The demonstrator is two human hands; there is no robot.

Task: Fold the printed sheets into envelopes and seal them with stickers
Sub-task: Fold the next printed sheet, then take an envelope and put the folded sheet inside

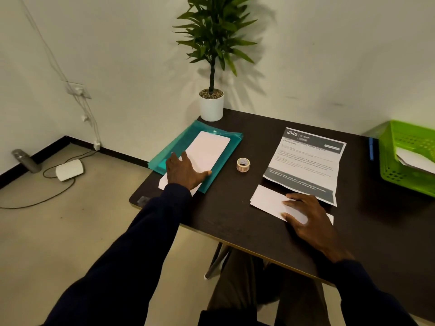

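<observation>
A printed sheet (306, 158) headed "2940 KITCHEN" lies flat on the dark table (235, 220), right of centre. In front of it lies a white envelope (268, 200); my right hand (306, 217) rests flat on its right half, fingers spread. At the table's left, a stack of white envelopes (207, 151) sits on a teal plastic folder (174, 154). My left hand (186, 171) lies open on the near end of that stack, gripping nothing. A small roll of stickers (243, 164) stands between the folder and the sheet.
A potted plant in a white pot (211, 107) stands at the table's far left corner. A green plastic basket (409, 158) with papers sits at the right edge, a blue pen (371, 149) beside it. Cables and a bottle lie on the floor at left.
</observation>
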